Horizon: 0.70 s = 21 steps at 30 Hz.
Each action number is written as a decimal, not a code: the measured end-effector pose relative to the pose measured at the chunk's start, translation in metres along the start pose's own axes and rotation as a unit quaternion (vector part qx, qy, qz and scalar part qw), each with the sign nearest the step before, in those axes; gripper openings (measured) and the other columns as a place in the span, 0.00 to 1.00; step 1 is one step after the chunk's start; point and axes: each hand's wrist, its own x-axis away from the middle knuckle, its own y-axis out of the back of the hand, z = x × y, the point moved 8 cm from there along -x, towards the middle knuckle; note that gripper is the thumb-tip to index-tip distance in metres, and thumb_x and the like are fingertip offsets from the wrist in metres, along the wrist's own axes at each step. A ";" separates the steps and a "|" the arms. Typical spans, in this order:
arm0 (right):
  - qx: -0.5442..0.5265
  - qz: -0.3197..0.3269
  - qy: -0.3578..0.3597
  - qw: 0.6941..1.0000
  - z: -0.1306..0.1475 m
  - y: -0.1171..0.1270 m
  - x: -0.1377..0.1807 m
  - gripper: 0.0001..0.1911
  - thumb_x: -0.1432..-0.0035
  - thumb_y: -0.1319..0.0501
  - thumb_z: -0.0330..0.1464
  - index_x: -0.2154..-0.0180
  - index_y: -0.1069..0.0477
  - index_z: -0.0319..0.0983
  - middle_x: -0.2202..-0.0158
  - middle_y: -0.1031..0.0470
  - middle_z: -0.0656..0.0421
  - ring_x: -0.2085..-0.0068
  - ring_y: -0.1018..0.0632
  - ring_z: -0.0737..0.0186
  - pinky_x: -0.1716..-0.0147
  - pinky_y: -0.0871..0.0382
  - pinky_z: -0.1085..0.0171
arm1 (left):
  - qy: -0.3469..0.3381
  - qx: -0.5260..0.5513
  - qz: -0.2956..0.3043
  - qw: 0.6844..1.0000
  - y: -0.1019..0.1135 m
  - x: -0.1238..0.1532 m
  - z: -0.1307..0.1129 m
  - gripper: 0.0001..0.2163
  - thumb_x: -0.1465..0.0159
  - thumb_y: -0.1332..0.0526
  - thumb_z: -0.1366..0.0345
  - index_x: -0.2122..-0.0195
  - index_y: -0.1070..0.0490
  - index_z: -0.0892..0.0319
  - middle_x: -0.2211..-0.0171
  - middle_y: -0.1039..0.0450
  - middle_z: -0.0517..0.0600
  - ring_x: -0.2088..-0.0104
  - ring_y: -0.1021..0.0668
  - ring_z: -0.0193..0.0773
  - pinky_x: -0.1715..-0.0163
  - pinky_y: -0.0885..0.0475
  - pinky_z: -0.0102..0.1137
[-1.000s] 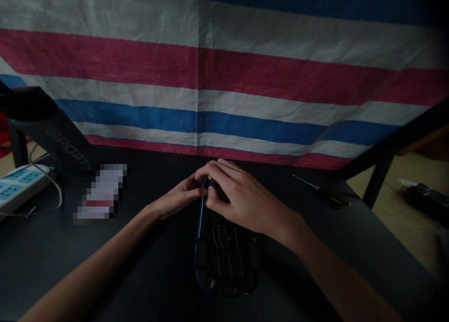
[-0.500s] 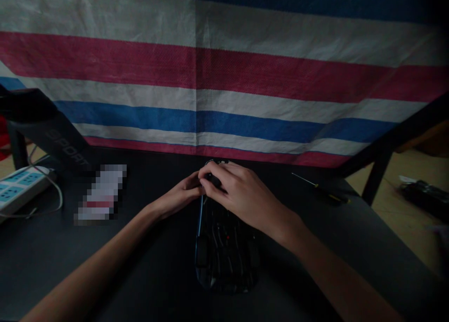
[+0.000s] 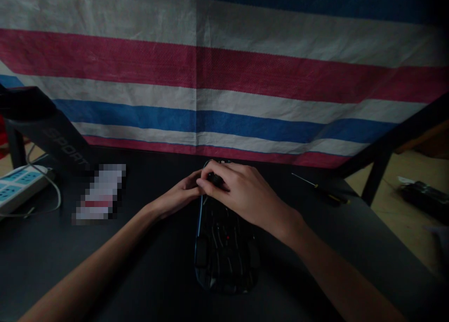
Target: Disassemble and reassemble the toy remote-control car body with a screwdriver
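Observation:
A dark toy car chassis (image 3: 224, 252) with a blue edge and a small red spot lies lengthwise on the black table (image 3: 140, 275). My right hand (image 3: 242, 196) covers its far end, thumb and fingers pinched on a small black part there. My left hand (image 3: 177, 198) rests against the car's far left side, fingers curled on it. What sits under the fingers is hidden in the dim light.
A thin screwdriver (image 3: 321, 188) lies to the right of my hands. A blurred white packet (image 3: 100, 193) lies to the left, a power strip (image 3: 17, 184) with cable at the far left. A striped tarp (image 3: 224, 79) hangs behind the table.
My right hand has shifted slightly toward the car's far end and its fingers have tightened into a pinch. The left hand and the car have stayed in place.

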 end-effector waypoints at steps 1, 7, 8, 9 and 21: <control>0.001 0.002 0.001 1.000 0.000 0.000 0.000 0.08 0.25 0.43 0.34 0.52 0.27 0.41 0.58 0.20 0.57 0.59 0.21 0.61 0.53 0.26 0.59 | 0.003 -0.001 0.000 1.000 0.000 0.000 0.001 0.18 0.37 0.26 0.61 0.48 0.23 0.58 0.51 0.20 0.55 0.42 0.23 0.51 0.36 0.33 0.43; 0.009 0.006 0.026 1.000 0.008 -0.001 0.001 0.07 0.27 0.42 0.33 0.51 0.28 0.42 0.54 0.19 0.55 0.52 0.20 0.58 0.48 0.27 0.57 | 0.008 -0.019 -0.017 1.000 0.001 0.001 -0.001 0.17 0.39 0.26 0.63 0.50 0.22 0.58 0.52 0.20 0.53 0.42 0.23 0.52 0.37 0.32 0.43; 0.015 0.009 0.011 1.000 0.005 -0.002 0.001 0.07 0.25 0.43 0.35 0.52 0.27 0.42 0.56 0.19 0.56 0.55 0.20 0.58 0.49 0.27 0.57 | 0.005 -0.015 -0.012 1.000 0.000 0.000 -0.002 0.17 0.40 0.26 0.63 0.51 0.22 0.58 0.53 0.19 0.54 0.42 0.23 0.53 0.36 0.33 0.43; 0.017 0.009 0.004 1.000 0.003 -0.002 0.001 0.07 0.25 0.44 0.35 0.53 0.28 0.42 0.58 0.19 0.56 0.57 0.19 0.59 0.50 0.27 0.57 | 0.002 -0.011 -0.009 1.000 0.000 0.000 -0.002 0.16 0.39 0.25 0.62 0.51 0.22 0.58 0.53 0.19 0.54 0.41 0.23 0.53 0.36 0.33 0.44; 0.004 0.024 0.030 0.999 0.009 -0.003 0.003 0.06 0.27 0.43 0.30 0.51 0.30 0.41 0.54 0.19 0.56 0.53 0.20 0.58 0.49 0.28 0.57 | -0.006 -0.013 -0.002 1.000 0.001 0.000 -0.001 0.18 0.38 0.26 0.61 0.48 0.23 0.58 0.53 0.19 0.55 0.40 0.23 0.54 0.34 0.34 0.46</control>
